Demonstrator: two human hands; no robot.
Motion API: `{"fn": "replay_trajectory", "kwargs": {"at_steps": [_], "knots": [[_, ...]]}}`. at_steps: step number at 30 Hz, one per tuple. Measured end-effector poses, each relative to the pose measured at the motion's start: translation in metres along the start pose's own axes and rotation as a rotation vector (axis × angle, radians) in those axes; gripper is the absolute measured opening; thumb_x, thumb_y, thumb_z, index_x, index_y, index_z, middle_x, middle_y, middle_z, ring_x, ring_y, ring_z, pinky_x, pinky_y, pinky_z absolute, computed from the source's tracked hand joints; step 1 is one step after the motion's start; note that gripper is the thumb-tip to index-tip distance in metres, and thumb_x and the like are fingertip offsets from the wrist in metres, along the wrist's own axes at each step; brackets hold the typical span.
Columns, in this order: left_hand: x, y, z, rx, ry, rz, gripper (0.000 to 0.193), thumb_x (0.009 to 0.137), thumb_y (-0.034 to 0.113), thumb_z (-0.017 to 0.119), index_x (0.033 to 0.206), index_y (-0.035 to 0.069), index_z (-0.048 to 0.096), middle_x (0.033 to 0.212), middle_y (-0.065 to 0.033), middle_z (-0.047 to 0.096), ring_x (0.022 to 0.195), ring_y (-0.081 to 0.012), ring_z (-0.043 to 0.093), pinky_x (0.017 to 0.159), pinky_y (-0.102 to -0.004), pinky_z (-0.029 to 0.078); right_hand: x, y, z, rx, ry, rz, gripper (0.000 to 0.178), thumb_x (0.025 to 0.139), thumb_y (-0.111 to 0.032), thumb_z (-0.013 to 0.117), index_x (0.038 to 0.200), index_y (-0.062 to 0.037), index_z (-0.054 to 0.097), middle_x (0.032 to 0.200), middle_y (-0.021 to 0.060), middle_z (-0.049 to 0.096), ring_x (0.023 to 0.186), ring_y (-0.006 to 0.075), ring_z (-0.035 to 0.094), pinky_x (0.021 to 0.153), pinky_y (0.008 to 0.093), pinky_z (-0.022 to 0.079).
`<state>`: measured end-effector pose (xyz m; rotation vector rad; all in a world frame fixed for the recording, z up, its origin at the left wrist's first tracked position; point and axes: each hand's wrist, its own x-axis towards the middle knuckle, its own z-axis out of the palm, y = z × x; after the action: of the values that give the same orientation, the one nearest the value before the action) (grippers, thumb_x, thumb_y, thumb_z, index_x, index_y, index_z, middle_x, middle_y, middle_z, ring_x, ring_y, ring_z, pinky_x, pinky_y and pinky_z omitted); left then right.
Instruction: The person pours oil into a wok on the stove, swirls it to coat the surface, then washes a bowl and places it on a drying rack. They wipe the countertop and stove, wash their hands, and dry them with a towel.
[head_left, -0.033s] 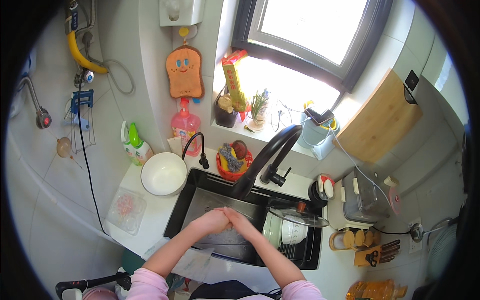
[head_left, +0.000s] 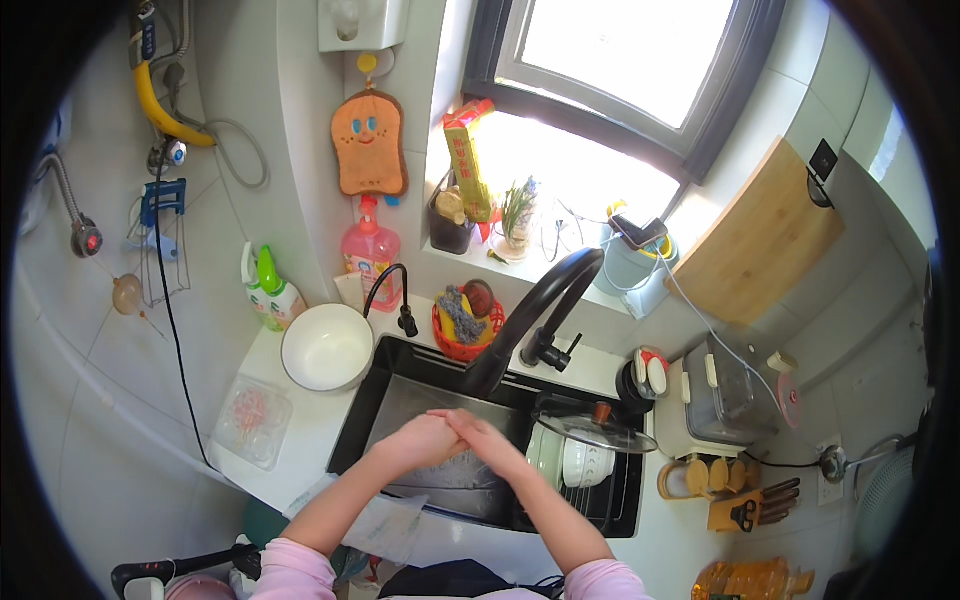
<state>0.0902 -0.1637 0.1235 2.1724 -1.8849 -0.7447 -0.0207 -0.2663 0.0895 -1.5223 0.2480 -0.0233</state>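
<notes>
Over the left basin of the black sink (head_left: 350, 438), my left hand (head_left: 428, 440) and my right hand (head_left: 478, 440) are clasped together. The fingers of each are wrapped about the other and partly hidden. Nothing else shows between them. Right above them is the mouth of the black tap (head_left: 490, 370); whether water runs from it is hard to tell. The basin floor beneath looks wet. To the right of my right hand, a dish rack holds a white bowl (head_left: 588, 463) and a pale green dish (head_left: 545, 452), with a glass lid (head_left: 625, 436) lying above them.
Left of the sink stand a white basin (head_left: 327, 347) and a clear plastic box (head_left: 252, 422). A red basket (head_left: 462, 345) with sponges sits behind it, beside a small black spout (head_left: 407, 318). Spice jars (head_left: 705, 478) and a knife block (head_left: 745, 512) are at the right.
My clasped hands have shifted very slightly upward and against each other. Everything else stays where it was.
</notes>
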Motion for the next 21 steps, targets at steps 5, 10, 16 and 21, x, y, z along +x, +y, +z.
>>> {"fn": "replay_trajectory", "kwargs": {"at_steps": [5,10,16,21], "knots": [[-0.028,-0.031,-0.019,-0.801,-0.042,0.191,0.035,0.092,0.031,0.048,0.119,0.012,0.055,0.111,-0.013,0.06,0.101,-0.0263,0.059,0.085,-0.0355,0.047,-0.007,-0.034,-0.011,0.087,-0.219,-0.033,0.043,0.096,-0.035,0.042,0.127,-0.007,0.051,0.13,0.0075,0.05,0.12,0.0216,0.046,0.102,0.0328,0.032],[-0.022,-0.109,0.156,-0.243,-0.256,0.071,0.048,0.095,0.035,0.042,0.139,0.016,0.037,0.138,-0.0187,0.039,0.127,-0.0341,0.039,0.104,-0.0443,0.033,0.017,0.184,-0.008,-1.367,-0.439,0.239,0.037,0.091,-0.034,0.05,0.12,-0.0108,0.058,0.133,0.0086,0.048,0.124,0.0307,0.042,0.103,0.0384,0.034],[-0.044,-0.093,0.082,-0.758,0.07,-0.142,0.056,0.09,0.038,0.051,0.139,0.013,0.037,0.144,-0.0164,0.032,0.135,-0.0366,0.025,0.108,-0.0455,0.026,-0.012,0.078,-0.008,-0.211,-0.215,0.114,0.043,0.083,-0.027,0.062,0.124,-0.0164,0.055,0.132,0.0131,0.048,0.122,0.0296,0.045,0.101,0.0389,0.037],[-0.031,-0.101,0.106,-0.754,0.061,-0.014,0.05,0.09,0.032,0.053,0.135,0.013,0.043,0.144,-0.0162,0.033,0.134,-0.0339,0.029,0.108,-0.0421,0.026,-0.011,0.124,-0.007,-0.743,-0.332,0.131,0.044,0.081,-0.022,0.062,0.124,-0.0135,0.053,0.122,0.0146,0.053,0.115,0.03,0.049,0.096,0.0395,0.041]]}}
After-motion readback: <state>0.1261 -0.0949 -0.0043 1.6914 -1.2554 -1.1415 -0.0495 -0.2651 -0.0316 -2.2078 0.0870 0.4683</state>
